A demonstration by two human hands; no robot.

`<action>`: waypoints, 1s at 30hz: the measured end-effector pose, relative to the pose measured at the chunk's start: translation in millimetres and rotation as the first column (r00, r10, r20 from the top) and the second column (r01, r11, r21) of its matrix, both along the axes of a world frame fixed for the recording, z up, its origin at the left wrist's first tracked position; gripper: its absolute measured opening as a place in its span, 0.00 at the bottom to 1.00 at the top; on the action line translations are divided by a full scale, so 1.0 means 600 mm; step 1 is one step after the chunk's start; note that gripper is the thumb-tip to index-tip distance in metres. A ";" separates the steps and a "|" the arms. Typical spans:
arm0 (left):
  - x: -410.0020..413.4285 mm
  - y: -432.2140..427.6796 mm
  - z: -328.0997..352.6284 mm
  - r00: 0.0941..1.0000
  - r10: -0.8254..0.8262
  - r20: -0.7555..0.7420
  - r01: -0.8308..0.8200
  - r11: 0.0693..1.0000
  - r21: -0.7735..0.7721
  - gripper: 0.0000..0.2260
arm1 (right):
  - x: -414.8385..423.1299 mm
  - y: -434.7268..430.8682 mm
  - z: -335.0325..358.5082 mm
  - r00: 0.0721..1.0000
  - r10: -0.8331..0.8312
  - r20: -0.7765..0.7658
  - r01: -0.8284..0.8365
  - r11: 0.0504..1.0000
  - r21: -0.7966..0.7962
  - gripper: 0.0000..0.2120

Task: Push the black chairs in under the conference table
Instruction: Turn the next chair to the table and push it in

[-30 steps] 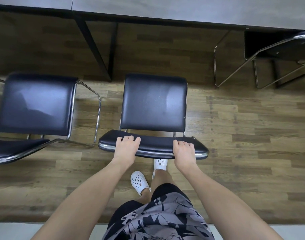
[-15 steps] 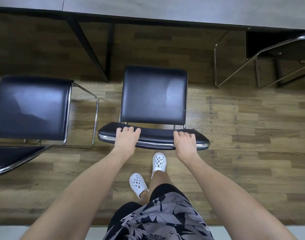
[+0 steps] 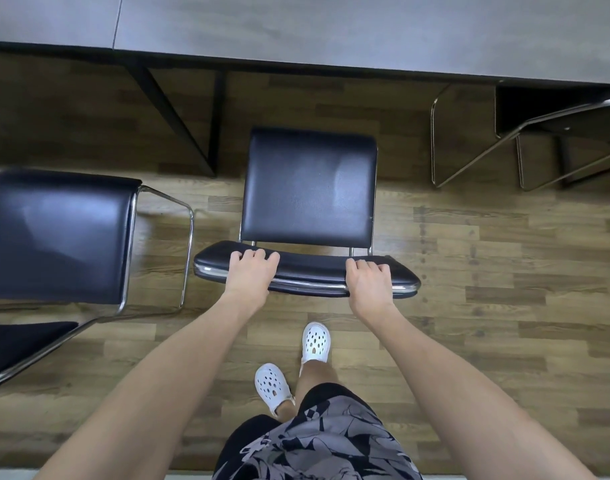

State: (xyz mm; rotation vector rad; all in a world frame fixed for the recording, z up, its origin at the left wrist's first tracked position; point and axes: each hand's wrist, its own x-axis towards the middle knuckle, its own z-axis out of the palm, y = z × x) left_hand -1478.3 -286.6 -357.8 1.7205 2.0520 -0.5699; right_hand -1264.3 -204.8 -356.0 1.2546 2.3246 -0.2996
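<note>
Middle chair [image 3: 308, 188] has slid fwd since a sec ago, seat front now near the conference table [image 3: 331, 32] edge, not under yet. Left hand [image 3: 250, 275] & right hand [image 3: 367, 282] both clenched on its backrest [image 3: 310, 268]. Chair at left [image 3: 59, 233] waits, well back.

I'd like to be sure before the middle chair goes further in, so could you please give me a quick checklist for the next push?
1. Left hand grips the black padded chair's backrest top: ok.
2. Right hand grips it too: ok.
3. Seat clear of the black metal table leg: ok.
4. Seat under the grey conference table: not ok.
5. Floor under the seat free: cannot tell.
</note>
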 end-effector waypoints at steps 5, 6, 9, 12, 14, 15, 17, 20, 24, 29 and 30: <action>-0.012 0.044 -0.004 1.000 0.008 -0.015 -0.009 1.000 -0.003 0.24 | -0.012 0.047 -0.002 1.000 0.007 0.003 -0.007 1.000 -0.007 0.21; -0.014 0.054 -0.004 1.000 0.007 -0.020 -0.007 1.000 -0.002 0.24 | -0.014 0.057 -0.001 1.000 0.010 0.001 -0.010 1.000 -0.004 0.21; -0.018 0.075 -0.002 1.000 0.005 -0.030 -0.006 1.000 -0.021 0.24 | -0.019 0.078 0.000 1.000 0.017 0.000 -0.017 1.000 -0.008 0.22; -0.022 0.094 0.001 0.999 0.008 -0.039 -0.010 0.999 -0.032 0.25 | -0.023 0.096 0.000 1.000 0.026 -0.011 -0.027 1.000 -0.013 0.21; -0.026 0.105 0.001 0.999 0.011 -0.039 -0.012 0.999 -0.032 0.25 | -0.027 0.108 -0.001 0.999 0.033 -0.011 -0.033 0.999 -0.012 0.22; -0.028 0.110 0.002 0.999 0.011 -0.038 -0.012 0.999 -0.032 0.25 | -0.030 0.114 -0.001 0.999 0.031 -0.010 -0.031 0.999 -0.013 0.22; -0.033 0.122 0.003 0.999 0.013 -0.033 -0.015 0.999 -0.037 0.24 | -0.035 0.126 -0.001 1.000 0.028 -0.005 -0.028 0.999 -0.019 0.22; -0.041 0.143 0.003 0.999 0.014 -0.029 -0.015 0.999 -0.033 0.23 | -0.043 0.145 -0.002 0.999 0.032 -0.001 -0.032 0.999 -0.014 0.23; -0.055 0.175 0.003 1.000 0.002 -0.028 -0.003 1.000 -0.022 0.24 | -0.058 0.176 -0.005 1.000 0.029 0.003 -0.029 1.000 0.000 0.22; -0.077 0.217 0.002 0.999 -0.015 -0.028 0.015 1.000 -0.003 0.24 | -0.077 0.218 -0.003 1.000 0.011 0.008 -0.011 1.000 0.006 0.21; -0.082 0.226 0.002 1.000 -0.016 -0.026 0.016 1.000 -0.006 0.24 | -0.082 0.226 -0.002 1.000 0.007 0.010 -0.007 1.000 0.002 0.21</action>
